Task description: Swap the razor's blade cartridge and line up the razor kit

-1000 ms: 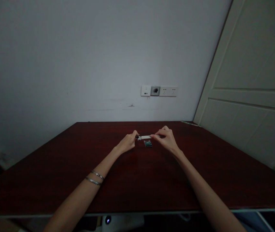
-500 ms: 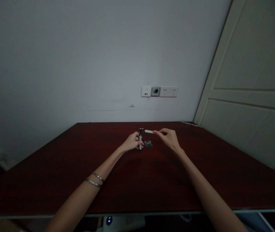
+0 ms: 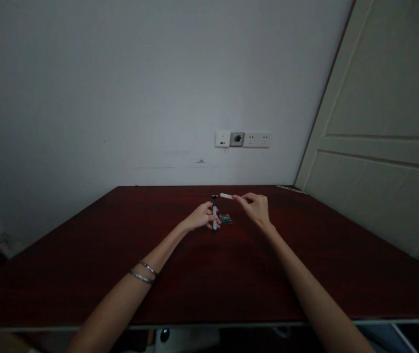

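My left hand (image 3: 201, 216) is closed around the handle of a razor (image 3: 214, 215), which stands upright with its dark head at the top. Between the fingers of my right hand (image 3: 255, 207) is a thin white stick (image 3: 226, 196), flat and rounded at its end. Its tip points left, close beside the razor's head; whether the two touch I cannot tell. Just right of my left fingers, a small clear case (image 3: 225, 219) with dark greenish contents lies on the dark red table (image 3: 209, 274).
A pale wall with a row of sockets (image 3: 256, 139) rises behind the table. On the right stands a white panelled door (image 3: 379, 147). Below the table's front edge, a light-coloured object (image 3: 191, 338) and a small dark round thing with a light (image 3: 164, 335) show.
The white stick has risen slightly, from beside the razor's neck to the level of its head. My left hand and the razor have barely moved.
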Demonstrator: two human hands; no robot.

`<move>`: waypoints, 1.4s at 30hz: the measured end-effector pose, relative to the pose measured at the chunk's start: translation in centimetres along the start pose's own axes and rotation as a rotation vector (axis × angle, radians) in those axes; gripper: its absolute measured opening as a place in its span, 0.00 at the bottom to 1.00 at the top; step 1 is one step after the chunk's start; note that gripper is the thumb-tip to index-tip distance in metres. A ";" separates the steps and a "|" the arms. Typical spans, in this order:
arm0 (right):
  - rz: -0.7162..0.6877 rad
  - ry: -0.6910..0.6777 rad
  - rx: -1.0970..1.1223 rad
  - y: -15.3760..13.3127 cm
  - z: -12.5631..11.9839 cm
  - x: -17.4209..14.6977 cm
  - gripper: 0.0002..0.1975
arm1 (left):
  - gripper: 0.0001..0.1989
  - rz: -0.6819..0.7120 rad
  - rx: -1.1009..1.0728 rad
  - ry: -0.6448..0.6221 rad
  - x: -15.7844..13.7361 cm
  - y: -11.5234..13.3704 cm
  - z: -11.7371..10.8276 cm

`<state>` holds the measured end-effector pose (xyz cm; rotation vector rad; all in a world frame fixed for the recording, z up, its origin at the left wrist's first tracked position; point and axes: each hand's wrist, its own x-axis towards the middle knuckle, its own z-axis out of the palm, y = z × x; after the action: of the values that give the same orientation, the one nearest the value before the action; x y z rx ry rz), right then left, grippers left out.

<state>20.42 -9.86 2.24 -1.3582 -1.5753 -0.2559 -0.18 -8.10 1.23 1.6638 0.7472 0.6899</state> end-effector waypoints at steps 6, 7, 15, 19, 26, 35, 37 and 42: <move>-0.065 -0.025 0.006 -0.7 1.1 -0.1 0.23 | 0.10 -0.028 -0.032 -0.066 -0.3 0.1 0.2; -0.049 -0.024 0.010 -0.4 1.0 -0.1 0.23 | 0.10 -0.033 -0.033 -0.073 -0.3 0.2 0.2; -0.066 -0.013 0.035 -0.8 0.8 -0.1 0.21 | 0.10 -0.044 -0.020 -0.066 -0.5 0.5 0.0; -0.004 -0.032 0.063 0.4 0.1 0.3 0.22 | 0.11 0.015 -0.013 -0.074 -0.4 0.5 -0.2; 0.282 -0.200 0.428 1.0 -1.0 -0.5 0.24 | 0.13 0.135 -0.060 0.052 0.1 -0.1 -1.2; 0.636 -0.519 1.307 -6.2 0.3 -2.7 0.20 | 0.24 0.209 -0.168 0.021 -0.2 -0.1 -0.9; 0.673 -0.522 1.305 -6.8 0.7 -3.7 0.20 | 0.25 0.224 -0.191 0.017 0.0 -0.1 -0.8; 0.736 -0.446 1.265 -7.4 1.1 -5.4 0.21 | 0.26 0.234 -0.213 0.065 0.1 -0.3 -0.7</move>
<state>12.93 -15.04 0.76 -0.8330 -1.0358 1.3440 -0.70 -7.50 1.08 1.5518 0.5083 0.9590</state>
